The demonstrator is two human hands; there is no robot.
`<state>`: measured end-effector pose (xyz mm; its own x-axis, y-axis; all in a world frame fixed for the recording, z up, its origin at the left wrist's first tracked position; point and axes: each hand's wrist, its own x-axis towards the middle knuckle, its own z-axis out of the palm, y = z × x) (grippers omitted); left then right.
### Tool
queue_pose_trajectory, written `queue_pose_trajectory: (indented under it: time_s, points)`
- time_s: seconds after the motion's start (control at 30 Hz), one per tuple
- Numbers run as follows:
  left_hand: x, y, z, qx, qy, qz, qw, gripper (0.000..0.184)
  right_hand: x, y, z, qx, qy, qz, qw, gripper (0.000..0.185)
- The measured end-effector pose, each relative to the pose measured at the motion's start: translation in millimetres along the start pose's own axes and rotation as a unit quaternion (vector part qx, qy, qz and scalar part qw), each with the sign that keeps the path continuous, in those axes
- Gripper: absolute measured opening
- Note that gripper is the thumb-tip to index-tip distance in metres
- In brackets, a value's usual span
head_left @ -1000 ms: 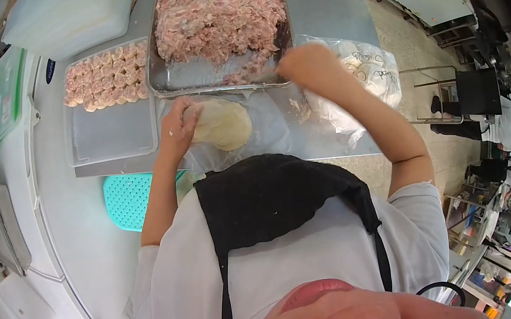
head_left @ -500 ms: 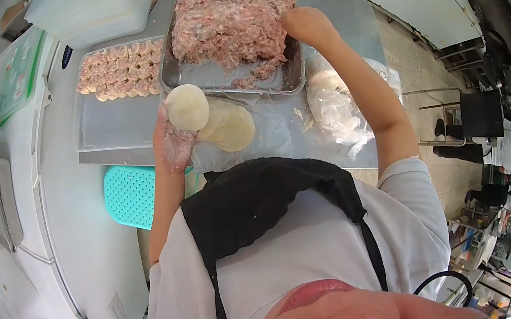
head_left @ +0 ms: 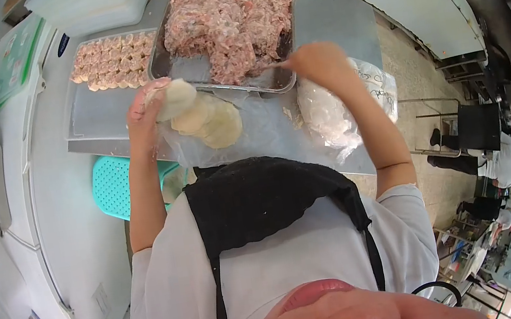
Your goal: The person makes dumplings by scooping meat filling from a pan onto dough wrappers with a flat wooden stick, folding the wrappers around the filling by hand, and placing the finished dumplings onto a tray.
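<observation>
My left hand [head_left: 147,109] is closed on a round dumpling wrapper [head_left: 176,99], tilted up at the front left of the meat tray. More round wrappers [head_left: 219,122] lie overlapped on clear plastic just beside it. My right hand [head_left: 320,62], smeared by motion, grips a thin tool [head_left: 275,66] at the tray's front right corner; its kind is unclear. The tool's far end is by the minced meat filling [head_left: 229,19], which is heaped in a deep metal tray [head_left: 229,91]. Rows of filled dumplings [head_left: 114,62] sit at the back of a shallow tray [head_left: 109,115] on the left.
Beside my right forearm lies a clear plastic bag [head_left: 333,109] with pale contents. A turquoise perforated basket [head_left: 117,187] stands below the table's left edge. Stacked translucent containers [head_left: 93,6] are at the back left. Other people [head_left: 501,161] are in the right background.
My right hand has come down from the tray's right rim to its front corner, and meat has been drawn forward. My left hand has shifted left, tilting the wrapper. The view has moved slightly.
</observation>
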<state>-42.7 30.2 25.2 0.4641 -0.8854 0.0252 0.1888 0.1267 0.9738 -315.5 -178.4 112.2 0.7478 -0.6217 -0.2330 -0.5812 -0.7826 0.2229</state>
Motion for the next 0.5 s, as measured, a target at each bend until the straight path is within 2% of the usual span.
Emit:
queue_pose_trajectory:
  time_s: [0.03, 0.1, 0.13, 0.2, 0.33, 0.4, 0.43, 0.5]
  points:
    - [-3.7, 5.7, 4.0, -0.003, 0.005, 0.000, 1.000, 0.030, -3.9, 9.1, -15.1, -0.003, -0.001, -0.004, 1.000, 0.033]
    - [-12.1, 24.2, 14.5, 0.150, 0.053, 0.065, 0.985, 0.023, -6.7, 20.2, -33.8, 0.059, 0.107, -0.016, 0.992, 0.034]
    - [-14.9, 21.8, 10.1, 0.149, 0.057, 0.067, 0.985, 0.023, 0.4, 17.6, -36.4, 0.056, 0.108, -0.020, 0.992, 0.034]
    - [-18.5, 13.0, -1.7, 0.089, 0.045, 0.025, 0.995, 0.024, 28.2, 12.2, -42.8, 0.066, 0.176, 0.007, 0.982, 0.031]
    - [-23.2, 6.6, -13.9, 0.013, 0.031, 0.009, 0.999, 0.026, 74.5, -7.1, 16.8, 0.033, 0.155, -0.027, 0.987, 0.026]
    - [-25.9, 4.9, -16.3, -0.082, 0.057, -0.037, 0.994, 0.027, 76.5, -19.4, 51.0, 0.065, 0.120, -0.099, 0.986, 0.025]
    - [-26.5, 2.4, -17.6, -0.084, 0.060, -0.035, 0.994, 0.027, 73.2, -23.4, 58.7, 0.062, 0.120, -0.102, 0.986, 0.025]
    - [-30.9, -6.6, -20.6, -0.170, 0.044, -0.072, 0.982, 0.030, 57.4, -25.1, 69.6, 0.106, 0.115, -0.076, 0.985, 0.025]
